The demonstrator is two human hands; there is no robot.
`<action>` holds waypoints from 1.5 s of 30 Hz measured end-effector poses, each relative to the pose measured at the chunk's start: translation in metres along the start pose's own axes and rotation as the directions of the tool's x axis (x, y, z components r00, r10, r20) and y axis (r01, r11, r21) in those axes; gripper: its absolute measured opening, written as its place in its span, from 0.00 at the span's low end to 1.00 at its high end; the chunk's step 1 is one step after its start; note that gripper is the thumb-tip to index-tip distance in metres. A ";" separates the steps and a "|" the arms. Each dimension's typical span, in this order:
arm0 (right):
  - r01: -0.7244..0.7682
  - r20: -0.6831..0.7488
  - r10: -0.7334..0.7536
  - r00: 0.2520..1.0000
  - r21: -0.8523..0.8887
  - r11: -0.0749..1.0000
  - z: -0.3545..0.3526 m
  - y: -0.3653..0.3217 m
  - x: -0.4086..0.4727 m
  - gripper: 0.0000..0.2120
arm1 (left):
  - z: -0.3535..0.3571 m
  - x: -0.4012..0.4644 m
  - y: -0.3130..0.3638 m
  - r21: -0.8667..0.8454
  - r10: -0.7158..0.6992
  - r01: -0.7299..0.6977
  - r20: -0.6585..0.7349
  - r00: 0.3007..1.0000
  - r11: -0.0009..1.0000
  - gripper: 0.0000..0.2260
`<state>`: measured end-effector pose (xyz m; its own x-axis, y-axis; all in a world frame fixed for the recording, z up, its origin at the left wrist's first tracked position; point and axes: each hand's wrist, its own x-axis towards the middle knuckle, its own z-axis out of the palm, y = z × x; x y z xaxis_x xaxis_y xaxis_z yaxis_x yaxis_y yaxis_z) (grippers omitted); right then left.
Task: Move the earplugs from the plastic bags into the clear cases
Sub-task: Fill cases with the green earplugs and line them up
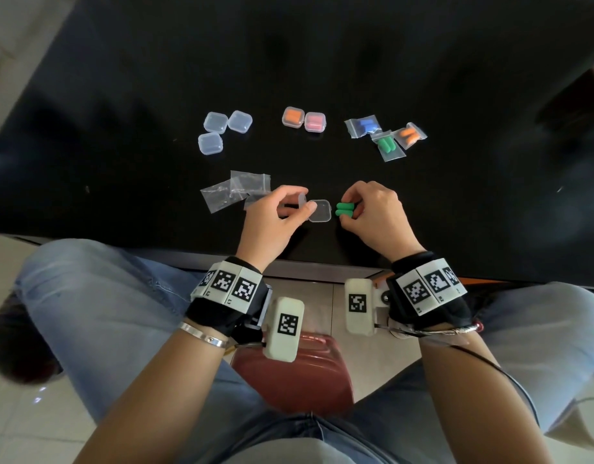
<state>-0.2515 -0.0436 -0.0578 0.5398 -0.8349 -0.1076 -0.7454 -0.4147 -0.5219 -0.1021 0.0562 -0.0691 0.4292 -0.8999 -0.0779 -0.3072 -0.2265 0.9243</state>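
— What are the hands doing?

— The left hand (275, 217) pinches an open clear case (319, 211) near the middle of the surface's near edge, thumb on its hinge side, the lid standing up behind the fingers. The right hand (376, 216) grips two green earplugs (345, 209) between curled fingers and thumb, just beside the case's right side and not inside it.

— And the rest of the black surface (121, 95)?

— Three empty clear cases (222, 130) cluster toward the far left. Right of them, two closed cases sit touching: one with orange earplugs (293, 116), one with pink earplugs (315, 121). Farther right, three sealed plastic bags overlap: blue earplugs (363, 126), green ones (386, 145), orange ones (410, 135).

— Any bags already emptied?

— Yes, crumpled empty bags (235, 189) lie just left of the left hand, one partly under it.

— Anything on the wrists?

— Black bands with printed square markers (228, 284) on both, and a silver bracelet (202, 334) on the left arm.
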 end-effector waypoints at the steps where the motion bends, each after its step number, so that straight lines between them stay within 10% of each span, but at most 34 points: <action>1: -0.003 0.011 0.003 1.000 -0.005 1.000 0.000 0.000 0.000 0.12 | 0.000 0.000 0.001 0.014 0.008 -0.008 -0.003 1.000 1.000 0.13; 23: 0.208 -0.051 -0.203 0.978 0.134 0.969 0.008 -0.010 -0.006 0.12 | 0.003 0.002 0.001 0.027 0.028 -0.029 0.033 0.999 0.999 0.14; 32: -0.143 -0.067 0.189 0.980 0.427 0.893 0.005 0.006 -0.015 0.09 | 0.019 0.015 0.018 0.445 0.169 -0.224 0.161 0.972 0.867 0.19; 45: -0.069 0.020 0.066 0.998 0.262 0.963 0.003 0.004 -0.003 0.12 | 0.028 0.018 0.012 0.414 0.147 -0.203 0.165 0.975 0.887 0.23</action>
<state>-0.2547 -0.0421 -0.0626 0.4975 -0.8528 -0.1587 -0.6519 -0.2470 -0.7169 -0.1223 0.0265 -0.0697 0.2337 -0.9723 -0.0018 -0.7115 -0.1723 0.6813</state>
